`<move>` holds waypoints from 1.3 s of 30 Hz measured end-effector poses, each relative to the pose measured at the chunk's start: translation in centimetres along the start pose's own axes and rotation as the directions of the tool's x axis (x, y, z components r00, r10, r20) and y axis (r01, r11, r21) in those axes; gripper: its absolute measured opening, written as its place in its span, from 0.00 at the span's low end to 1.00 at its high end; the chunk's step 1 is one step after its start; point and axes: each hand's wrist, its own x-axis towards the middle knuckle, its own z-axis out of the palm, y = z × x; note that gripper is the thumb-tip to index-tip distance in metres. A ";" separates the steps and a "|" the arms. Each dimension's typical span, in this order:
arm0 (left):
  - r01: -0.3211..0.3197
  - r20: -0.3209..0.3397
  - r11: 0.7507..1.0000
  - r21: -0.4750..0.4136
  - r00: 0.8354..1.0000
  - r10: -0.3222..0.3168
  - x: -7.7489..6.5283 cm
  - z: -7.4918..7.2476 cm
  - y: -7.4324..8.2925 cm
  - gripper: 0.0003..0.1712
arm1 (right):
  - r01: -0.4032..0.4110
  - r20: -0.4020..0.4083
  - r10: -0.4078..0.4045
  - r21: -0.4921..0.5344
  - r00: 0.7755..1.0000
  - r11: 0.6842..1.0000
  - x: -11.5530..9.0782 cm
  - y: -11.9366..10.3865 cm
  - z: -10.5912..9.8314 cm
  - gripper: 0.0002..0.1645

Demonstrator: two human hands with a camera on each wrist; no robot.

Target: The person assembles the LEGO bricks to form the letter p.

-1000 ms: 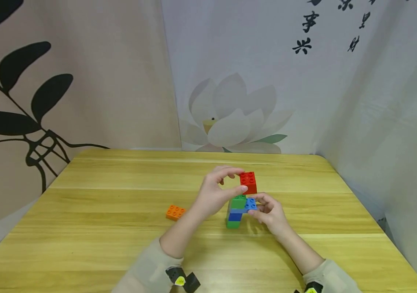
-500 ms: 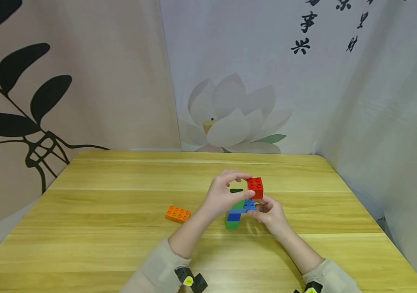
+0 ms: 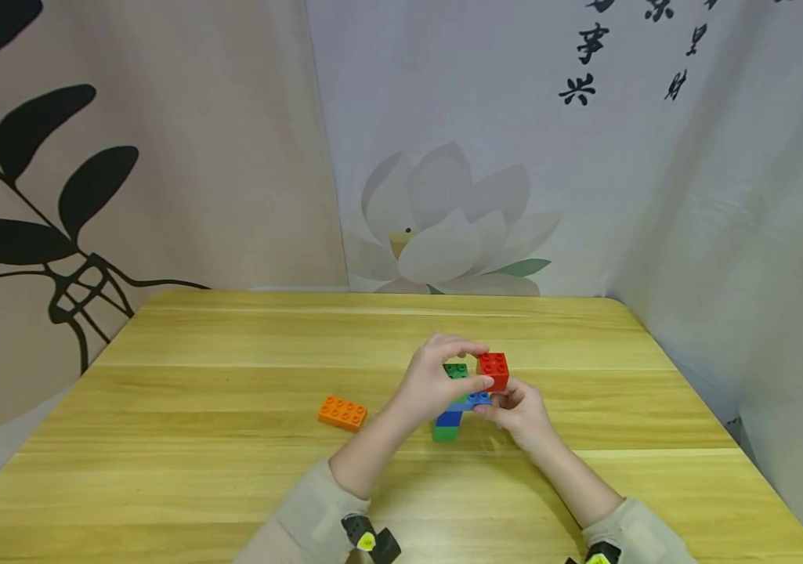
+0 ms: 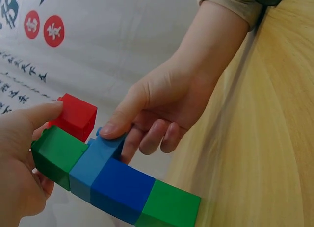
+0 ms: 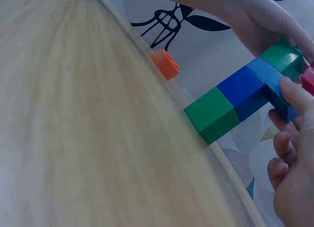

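My left hand (image 3: 435, 377) pinches a red toy brick (image 3: 495, 370) between thumb and fingers. Below that brick is the studded end of a light blue brick (image 4: 101, 156), which juts out sideways from a small tower; whether the two touch I cannot tell. The tower stands upright on the table: a green brick (image 4: 169, 203) at the bottom, a dark blue brick (image 4: 122, 189) over it, the light blue one, then another green brick (image 4: 59, 154) on top. With thumb and fingers my right hand (image 3: 522, 415) grips the jutting end of the light blue brick.
An orange brick (image 3: 342, 413) lies on the wooden table (image 3: 197, 470), left of the tower and close to my left forearm. Behind the table's far edge hangs a printed curtain (image 3: 267, 157).
Holding the red brick, my left hand has moved right and then down, from above the top green brick to the light blue brick's jutting end. My right hand keeps its grip.
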 end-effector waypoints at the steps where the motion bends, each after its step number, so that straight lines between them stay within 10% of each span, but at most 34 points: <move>1: 0.001 0.003 1.000 0.008 1.000 -0.001 0.0 0.0 0.0 0.20 | -0.003 0.000 0.003 -0.003 1.000 1.000 0.0 -0.3 0.1 0.33; 39: 0.021 0.070 0.999 0.044 0.997 -0.024 -0.3 0.1 -0.8 0.18 | -0.078 -0.030 0.078 -0.004 0.996 0.997 0.1 -0.2 0.4 0.14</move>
